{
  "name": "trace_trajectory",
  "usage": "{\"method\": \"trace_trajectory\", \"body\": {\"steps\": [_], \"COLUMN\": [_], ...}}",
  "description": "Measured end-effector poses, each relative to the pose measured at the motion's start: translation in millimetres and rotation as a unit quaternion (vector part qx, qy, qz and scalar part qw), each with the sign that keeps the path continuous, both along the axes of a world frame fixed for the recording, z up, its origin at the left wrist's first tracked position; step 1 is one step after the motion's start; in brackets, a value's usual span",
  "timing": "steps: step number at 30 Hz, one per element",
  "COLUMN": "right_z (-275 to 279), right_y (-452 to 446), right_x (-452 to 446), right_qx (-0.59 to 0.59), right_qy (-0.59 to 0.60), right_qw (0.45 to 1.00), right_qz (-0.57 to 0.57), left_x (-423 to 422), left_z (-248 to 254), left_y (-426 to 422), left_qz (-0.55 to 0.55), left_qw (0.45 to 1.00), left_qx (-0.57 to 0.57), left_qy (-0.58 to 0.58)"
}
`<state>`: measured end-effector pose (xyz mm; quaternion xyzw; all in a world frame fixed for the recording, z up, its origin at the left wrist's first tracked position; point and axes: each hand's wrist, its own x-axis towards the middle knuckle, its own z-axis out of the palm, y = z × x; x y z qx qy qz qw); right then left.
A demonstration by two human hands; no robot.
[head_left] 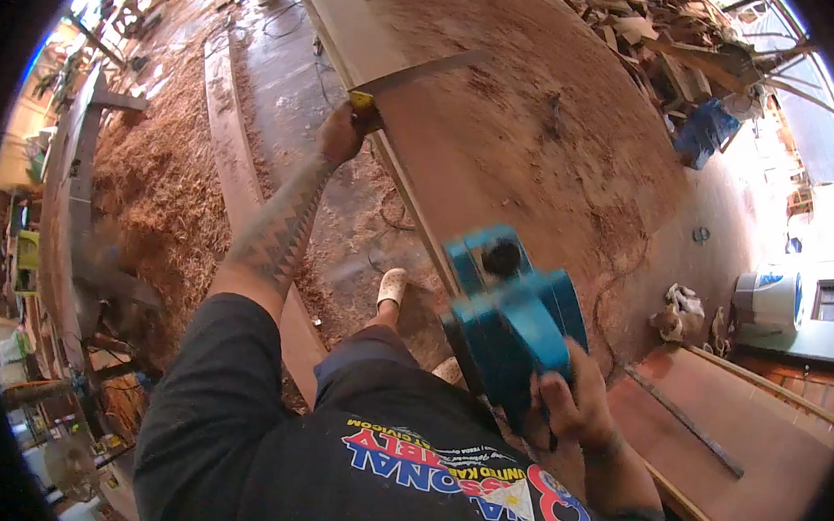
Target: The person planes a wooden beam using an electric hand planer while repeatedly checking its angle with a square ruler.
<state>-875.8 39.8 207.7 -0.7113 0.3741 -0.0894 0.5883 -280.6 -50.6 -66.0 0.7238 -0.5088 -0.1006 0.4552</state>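
My right hand is wrapped round the rear handle of a teal electric planer, which has a dark round knob towards its front. The planer is at the near end of a long wooden board, beside its left edge; whether it touches the wood I cannot tell. My left hand, farther up, is closed at the same edge on a yellow-handled tool. A thin, dark, flat blade runs from it across the board; whether it is a square or a saw is unclear.
Wood shavings cover much of the floor. A long plank lies to the left. Scrap wood is piled at the far right. Another panel, with a dark strip on it, lies at right. A cord trails nearby.
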Motion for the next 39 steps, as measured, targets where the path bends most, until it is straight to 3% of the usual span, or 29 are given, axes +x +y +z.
{"method": "trace_trajectory", "body": {"steps": [2, 3, 6, 7, 10, 11, 13, 14, 15, 16, 17, 18, 19, 21, 24, 26, 27, 29, 30, 31, 34, 37, 39], "right_z": [1.7, 3.2, 2.5, -0.5, -4.1, -6.4, -13.8, -16.1, -18.1, -19.4, -19.9, -21.0, -21.3, -25.0, -33.4, -34.5, -35.8, -36.6, -34.1, -33.9, -31.1, -20.7, -11.0], "right_y": [-27.3, -41.7, -80.5, -93.2, -132.4, -147.6, -177.0, -191.7, -206.9, -222.0, -235.8, -249.3, -263.2, -293.6, -332.7, -343.5, -345.8, -342.4, -336.6, -327.5, -284.6, -218.4, -169.1], "right_x": [66.2, 99.3, 191.1, 219.6, 303.8, 330.1, 382.8, 410.0, 437.0, 463.4, 489.0, 514.6, 540.4, 594.4, 663.7, 688.8, 693.8, 687.1, 676.4, 658.5, 573.8, 440.9, 343.8], "right_qx": [0.007, 0.014, 0.022, 0.02, 0.018, 0.007, -0.011, -0.019, -0.028, -0.037, -0.046, -0.055, -0.062, -0.076, -0.092, -0.1, -0.103, -0.113, -0.114, -0.111, -0.089, -0.044, 0.011], "right_qy": [-0.011, -0.025, -0.054, -0.066, -0.087, -0.092, -0.103, -0.104, -0.105, -0.105, -0.116, -0.127, -0.142, -0.17, -0.204, -0.205, -0.203, -0.197, -0.193, -0.187, -0.164, -0.129, -0.113], "right_qw": [1.0, 1.0, 0.998, 0.998, 0.996, 0.996, 0.994, 0.994, 0.994, 0.993, 0.991, 0.989, 0.987, 0.981, 0.972, 0.971, 0.971, 0.971, 0.971, 0.973, 0.98, 0.989, 0.993], "right_qz": [-0.009, -0.013, -0.013, -0.01, -0.003, 0.003, 0.013, 0.021, 0.028, 0.034, 0.039, 0.043, 0.049, 0.059, 0.071, 0.074, 0.077, 0.077, 0.079, 0.081, 0.076, 0.049, 0.027], "left_x": [-35.6, -42.1, -25.2, -16.1, 19.5, 33.4, 58.4, 65.8, 63.1, 53.1, 47.2, 16.8, 3.0, -35.1, -68.2, -75.3, -68.8, -62.8, -53.5, -51.8, -18.6, -2.3, 10.2], "left_z": [53.0, 62.4, 53.2, 44.4, 5.8, -20.4, -96.9, -125.0, -114.8, -145.2, -167.3, -168.9, -178.2, -178.2, -148.5, -149.7, -161.8, -193.2, -201.1, -166.1, -208.4, -152.5, -118.6], "left_y": [16.4, 18.4, 25.3, 27.2, 61.3, 82.0, 136.0, 166.1, 204.9, 239.4, 281.2, 303.2, 337.8, 383.4, 387.1, 384.5, 387.5, 401.5, 389.5, 373.2, 373.5, 334.7, 323.7], "left_qz": [-0.007, -0.026, 0.014, 0.025, 0.105, 0.135, 0.2, 0.232, 0.329, 0.313, 0.337, 0.386, 0.423, 0.405, 0.427, 0.437, 0.429, 0.398, 0.379, 0.332, 0.347, 0.364, 0.293], "left_qw": [1.0, 0.996, 1.0, 0.991, 0.911, 0.918, 0.879, 0.828, 0.888, 0.811, 0.836, 0.791, 0.778, 0.78, 0.778, 0.734, 0.734, 0.774, 0.797, 0.837, 0.838, 0.845, 0.817], "left_qx": [0.001, -0.016, -0.005, -0.009, -0.118, -0.141, -0.221, -0.277, -0.048, -0.125, -0.011, -0.076, 0.043, 0.056, 0.103, 0.148, 0.221, 0.217, 0.203, 0.16, 0.118, 0.009, -0.075], "left_qy": [-0.009, 0.085, 0.023, 0.135, 0.381, 0.346, 0.372, 0.43, 0.317, 0.478, 0.433, 0.468, 0.464, 0.474, 0.449, 0.498, 0.478, 0.442, 0.424, 0.405, 0.405, 0.392, 0.491]}}
